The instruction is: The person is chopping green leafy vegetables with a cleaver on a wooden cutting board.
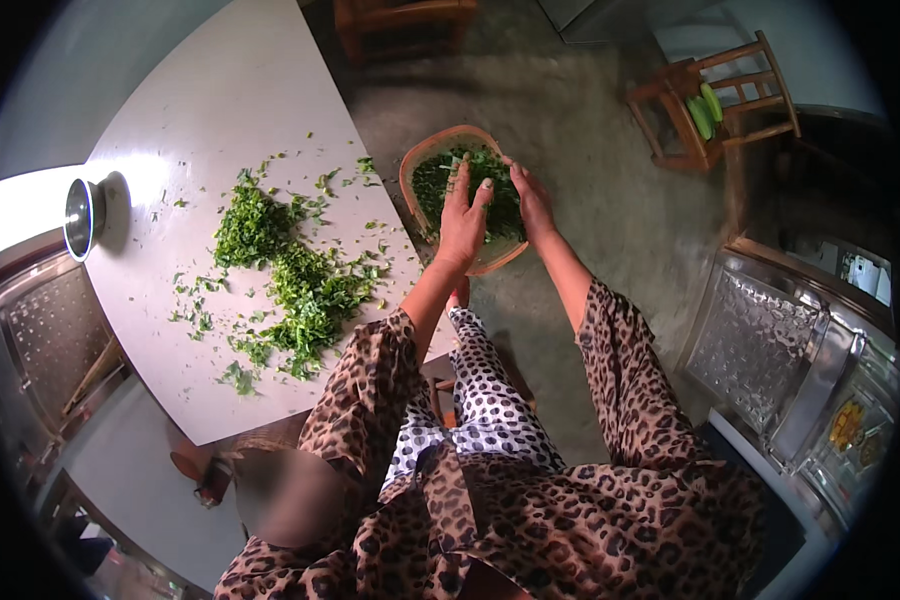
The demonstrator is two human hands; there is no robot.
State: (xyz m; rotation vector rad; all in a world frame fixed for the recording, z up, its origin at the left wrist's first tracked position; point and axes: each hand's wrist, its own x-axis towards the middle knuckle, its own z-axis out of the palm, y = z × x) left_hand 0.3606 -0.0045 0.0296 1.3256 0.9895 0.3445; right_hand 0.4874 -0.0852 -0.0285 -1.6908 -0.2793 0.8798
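My left hand is over an orange-rimmed basket, fingers spread and dotted with green bits. Nothing shows in its grasp. Inside the basket lie chopped leafy greens. At the basket's right side is my right hand, seen edge-on with its fingers pointing away from me. It covers part of the rim, and I cannot tell whether it grips it. To the left, a heap of chopped greens spreads over a white tabletop, with loose scraps around it.
A metal bowl stands near the table's left edge. On the concrete floor at the upper right, a wooden chair holds green vegetables. Another piece of wooden furniture is at the top. A glass-paned cabinet stands at right.
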